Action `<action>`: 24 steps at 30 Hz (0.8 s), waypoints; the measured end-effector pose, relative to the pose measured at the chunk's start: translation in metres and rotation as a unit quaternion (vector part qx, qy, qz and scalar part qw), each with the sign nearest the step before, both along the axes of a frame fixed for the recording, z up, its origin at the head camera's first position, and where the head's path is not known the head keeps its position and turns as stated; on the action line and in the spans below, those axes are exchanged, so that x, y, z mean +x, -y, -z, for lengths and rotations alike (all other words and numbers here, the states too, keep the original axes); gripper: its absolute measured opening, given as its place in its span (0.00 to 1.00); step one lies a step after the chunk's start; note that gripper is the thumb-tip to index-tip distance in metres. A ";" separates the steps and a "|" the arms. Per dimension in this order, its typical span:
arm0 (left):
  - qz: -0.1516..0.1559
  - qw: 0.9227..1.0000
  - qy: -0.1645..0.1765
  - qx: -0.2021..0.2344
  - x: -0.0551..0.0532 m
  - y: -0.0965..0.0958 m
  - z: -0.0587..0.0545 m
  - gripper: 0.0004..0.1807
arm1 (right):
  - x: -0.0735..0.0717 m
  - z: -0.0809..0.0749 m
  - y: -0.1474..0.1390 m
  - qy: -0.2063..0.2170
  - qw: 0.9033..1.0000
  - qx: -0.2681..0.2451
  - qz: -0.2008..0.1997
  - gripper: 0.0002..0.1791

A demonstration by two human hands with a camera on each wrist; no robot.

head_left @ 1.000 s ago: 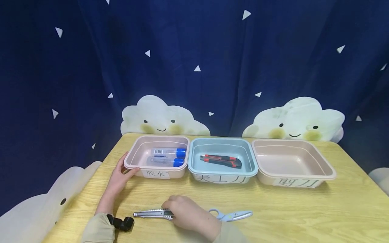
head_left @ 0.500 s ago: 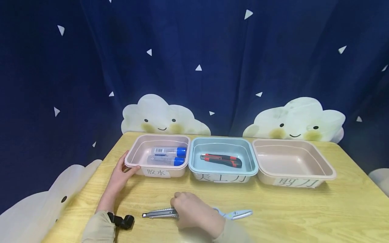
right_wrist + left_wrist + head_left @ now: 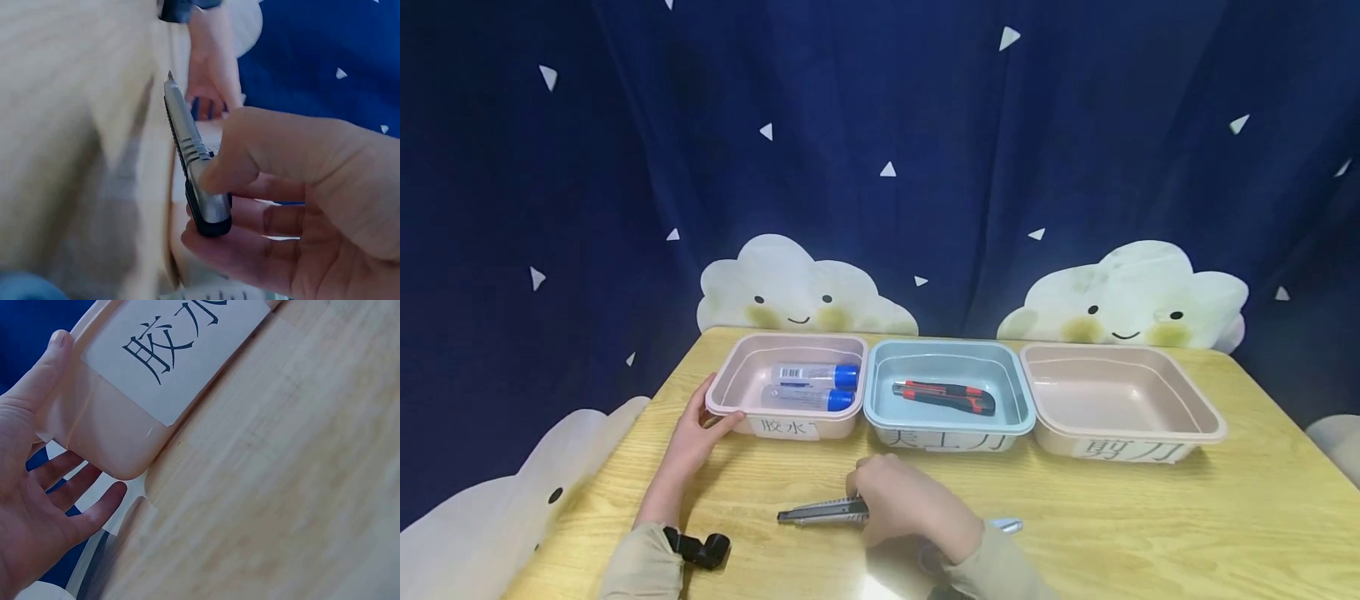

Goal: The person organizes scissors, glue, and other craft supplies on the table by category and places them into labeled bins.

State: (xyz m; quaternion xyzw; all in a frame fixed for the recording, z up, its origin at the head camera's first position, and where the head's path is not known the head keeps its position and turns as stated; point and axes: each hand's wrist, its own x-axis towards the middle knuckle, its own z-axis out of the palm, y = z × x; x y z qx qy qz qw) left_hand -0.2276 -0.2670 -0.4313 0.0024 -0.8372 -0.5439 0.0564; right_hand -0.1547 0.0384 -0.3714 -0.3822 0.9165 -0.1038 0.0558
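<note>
My left hand (image 3: 695, 437) rests at the left front corner of a pink bin (image 3: 842, 428). Its thumb lies along the front wall, and the other fingers reach loosely round the side, as the left wrist view shows. A silver utility knife (image 3: 823, 511) is pinched between the thumb and fingers of my right hand (image 3: 910, 500), just above the table, pointing left in the head view. The right wrist view shows its slim metal body (image 3: 187, 131) and black end. Behind the right forearm, mostly hidden, are light blue scissors (image 3: 1007, 525).
Two clear glue bottles (image 3: 812, 377) with blue caps lie in the left bin. The blue bin (image 3: 880, 423) in the middle holds red-and-black utility knives (image 3: 947, 397). A beige bin (image 3: 1052, 437) stands right of it. All bear paper labels on the wooden table (image 3: 1112, 533).
My right hand has carried the silver utility knife rightward and slightly toward the bins, covering more of the scissors. The left hand and the bins have stayed put.
</note>
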 end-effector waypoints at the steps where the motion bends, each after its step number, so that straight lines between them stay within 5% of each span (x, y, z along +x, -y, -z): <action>1: 0.000 1.000 0.002 0.003 0.000 0.000 0.000 0.47 | -0.002 -0.001 -0.002 0.007 1.000 -0.010 0.002 0.14; 9: 0.000 1.000 -0.002 0.017 -0.001 -0.003 -0.005 0.47 | -0.020 -0.018 -0.026 0.013 0.997 -0.073 0.006 0.14; 24: -0.001 1.000 -0.001 0.016 0.001 -0.002 -0.001 0.46 | -0.043 -0.031 -0.079 -0.069 0.990 -0.110 0.045 0.14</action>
